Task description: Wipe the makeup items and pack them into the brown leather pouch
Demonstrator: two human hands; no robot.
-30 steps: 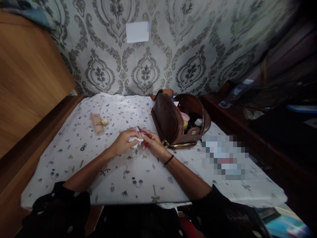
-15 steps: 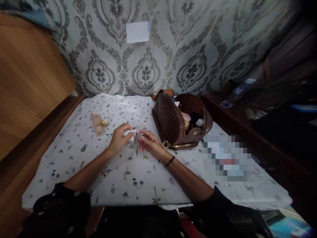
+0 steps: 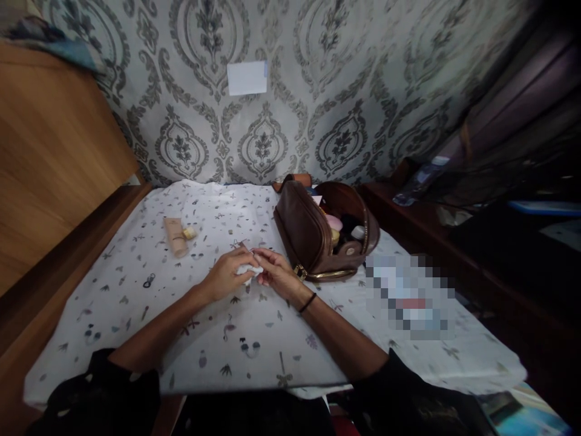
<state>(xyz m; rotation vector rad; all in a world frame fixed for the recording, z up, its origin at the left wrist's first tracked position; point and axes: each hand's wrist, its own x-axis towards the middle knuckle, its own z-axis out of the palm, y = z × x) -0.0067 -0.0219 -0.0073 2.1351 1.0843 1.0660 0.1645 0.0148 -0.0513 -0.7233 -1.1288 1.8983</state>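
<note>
Pinching white tissue (image 3: 246,269), the left hand (image 3: 226,275) meets the right hand (image 3: 280,275), closed on a small, mostly hidden item (image 3: 252,252); that calls for steady control. A brown bag (image 3: 303,225) sits just right of both.

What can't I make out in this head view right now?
All in the head view:
- What meets between the left hand and right hand: fingers and a crumpled white wad cover it.
- Pixelated object on the patterned white cloth: masked by blocks.
- Lower contents of the open brown leather bag: behind its wall, in shadow.
- Lettering on the beige squeeze tube: too small.
</note>
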